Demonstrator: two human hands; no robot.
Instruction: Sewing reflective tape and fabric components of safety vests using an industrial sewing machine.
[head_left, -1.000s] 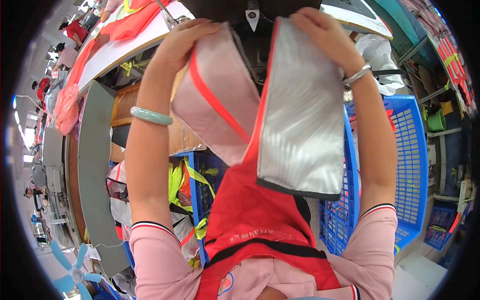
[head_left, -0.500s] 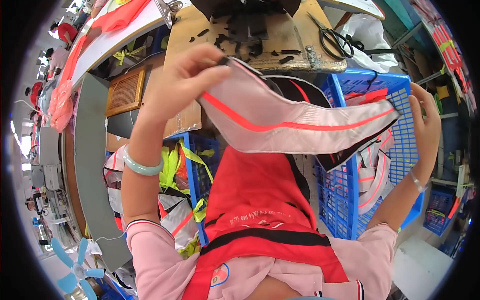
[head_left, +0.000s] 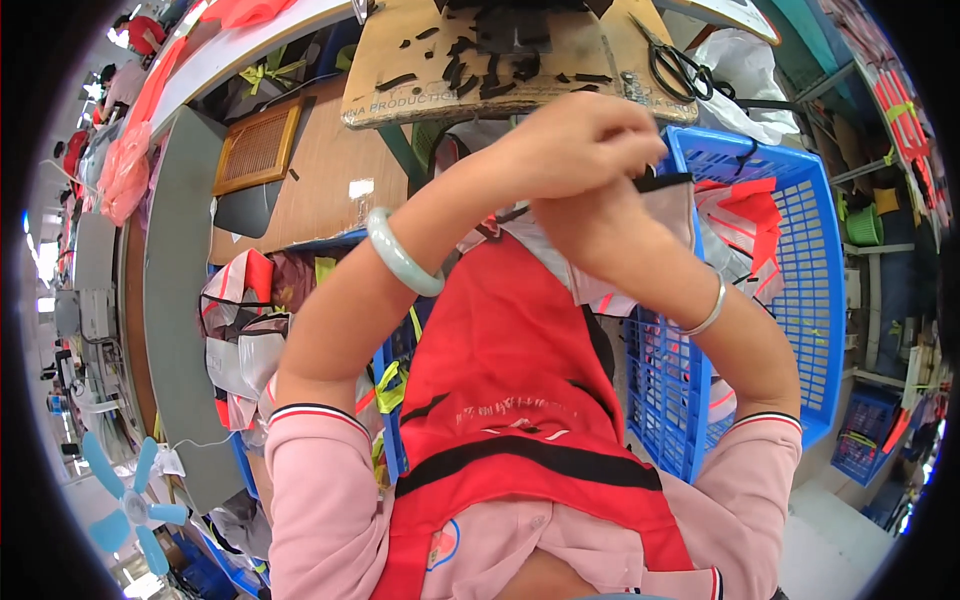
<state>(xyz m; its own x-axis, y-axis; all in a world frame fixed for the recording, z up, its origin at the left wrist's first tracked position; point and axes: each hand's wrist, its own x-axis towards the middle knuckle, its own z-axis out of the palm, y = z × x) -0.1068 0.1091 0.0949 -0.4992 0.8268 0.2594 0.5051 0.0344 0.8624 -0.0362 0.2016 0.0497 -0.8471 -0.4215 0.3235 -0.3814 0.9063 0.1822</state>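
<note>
My forearms cross in front of the red apron, the left hand above the right. My left hand [head_left: 600,150] has its fingers curled, with the fingertips at the black-edged end of a pale grey fabric piece [head_left: 680,212]. Just beneath it my right hand [head_left: 578,228] lies against the same cloth, its fingers hidden from sight. Most of the fabric is behind the hands and wrists; a strip with bright coral trim shows below them.
A cardboard-topped table [head_left: 570,95] holds black scraps and black-handled scissors [head_left: 680,75]. To the right stands a blue plastic basket [head_left: 815,260] with grey and coral fabric pieces. More sewn pieces [head_left: 240,350] lie at the left, near a wooden-framed woven panel [head_left: 258,150].
The fabric was stretched wide between my hands; now it is bunched up. My left hand has swung right and my right hand inward, so they cross. The view has shifted slightly.
</note>
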